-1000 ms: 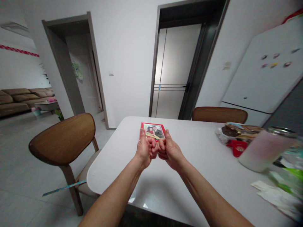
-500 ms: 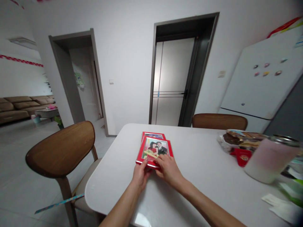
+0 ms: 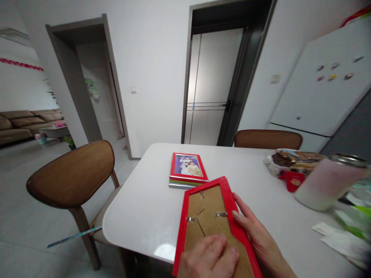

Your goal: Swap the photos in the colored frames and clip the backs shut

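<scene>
A red picture frame [image 3: 181, 224] is turned with its brown backing toward me, tilted above the near part of the table. Small metal clips show on the backing. My right hand [image 3: 261, 235] grips its right edge, thumb near the rim. Across the lower backing lie the bent fingers of my left hand [image 3: 207, 256], which covers the lower left edge. Beyond the held one, a stack of picture frames [image 3: 188, 166] lies on the white table [image 3: 139, 208]. The top one is red and shows a photo of people; green and silver edges appear beneath.
To the right stand a pink-and-white jar [image 3: 327, 183], a food package [image 3: 301, 160], a red packet [image 3: 294, 180] and white tissues [image 3: 333, 239]. One wooden chair [image 3: 72, 177] is at the left, another chair [image 3: 268, 139] behind the table.
The red frame with the couple's photo has come off the stack toward me and been turned so its back shows. My right hand has shifted to its right edge. The view has tilted down slightly.
</scene>
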Motion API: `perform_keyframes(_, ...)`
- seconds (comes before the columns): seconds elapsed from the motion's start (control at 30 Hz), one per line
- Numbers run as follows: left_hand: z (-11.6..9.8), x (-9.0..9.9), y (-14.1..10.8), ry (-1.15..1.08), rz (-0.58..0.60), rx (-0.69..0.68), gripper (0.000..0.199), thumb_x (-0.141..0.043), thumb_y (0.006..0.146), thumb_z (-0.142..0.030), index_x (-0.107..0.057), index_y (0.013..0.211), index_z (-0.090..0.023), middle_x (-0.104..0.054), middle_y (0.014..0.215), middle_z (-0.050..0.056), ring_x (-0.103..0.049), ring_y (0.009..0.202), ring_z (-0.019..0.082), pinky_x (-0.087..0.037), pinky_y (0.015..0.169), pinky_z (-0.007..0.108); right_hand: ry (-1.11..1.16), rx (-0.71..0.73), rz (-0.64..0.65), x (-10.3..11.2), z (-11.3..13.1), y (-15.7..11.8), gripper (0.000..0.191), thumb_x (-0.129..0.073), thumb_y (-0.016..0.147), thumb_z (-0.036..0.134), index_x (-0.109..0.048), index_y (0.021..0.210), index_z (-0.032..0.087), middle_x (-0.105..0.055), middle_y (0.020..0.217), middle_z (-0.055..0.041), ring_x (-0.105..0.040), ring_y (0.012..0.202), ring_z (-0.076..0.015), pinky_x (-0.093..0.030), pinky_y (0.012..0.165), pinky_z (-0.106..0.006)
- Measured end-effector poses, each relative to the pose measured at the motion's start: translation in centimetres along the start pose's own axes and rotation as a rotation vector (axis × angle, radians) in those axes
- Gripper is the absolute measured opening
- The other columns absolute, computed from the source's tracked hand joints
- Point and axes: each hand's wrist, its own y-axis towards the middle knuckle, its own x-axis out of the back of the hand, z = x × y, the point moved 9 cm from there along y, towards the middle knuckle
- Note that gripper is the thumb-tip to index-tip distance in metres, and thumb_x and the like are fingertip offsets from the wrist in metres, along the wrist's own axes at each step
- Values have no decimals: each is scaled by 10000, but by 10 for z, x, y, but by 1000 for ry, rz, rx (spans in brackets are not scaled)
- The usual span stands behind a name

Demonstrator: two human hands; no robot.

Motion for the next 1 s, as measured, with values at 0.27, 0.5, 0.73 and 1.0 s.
perform_keyframes(0.27, 7, -61, -37, 186, 301, -34, 305, -482, 723, -340, -544, 965, -163, -635, 990, 64, -588, 875, 216, -527, 599, 263, -601, 105, 52, 20, -36, 36, 634, -474, 638, 174, -305, 1249, 154, -592, 1051, -72, -558, 930, -198, -428, 820, -334)
perform_keyframes(0.5, 49, -60, -46, -102, 585, 340, 513, -604, 633, -349, -482, 1101, -179, -511, 1180, 84, -468, 1060, 243, -384, 901, 380, -1291, 372, -57, 22, -33, 41, 478, -422, 638, 154, -479, 1108, 86, -549, 975, -113, -509, 922, -195, -376, 857, -327)
perform_keyframes(0.73, 149, -15, -68, -99, 279, 857, 592, -513, 646, -178, -369, 1216, -110, -330, 1316, 119, -280, 1210, 230, -229, 1002, 386, -1435, 424, 61, 6, -32, 42, 343, -435, 655, 147, -591, 960, 136, -423, 1173, -123, -409, 1079, -217, -323, 927, -344)
perform_keyframes(1.0, 152, -19, -73, -142, 268, 862, 592, -491, 648, -149, -360, 1222, -88, -324, 1318, 121, -289, 1205, 209, -223, 1008, 355, -1475, 442, 29, 3, -31, 49, 258, -411, 728, 180, -634, 856, 168, -484, 1064, -113, -489, 960, -203, -396, 832, -320)
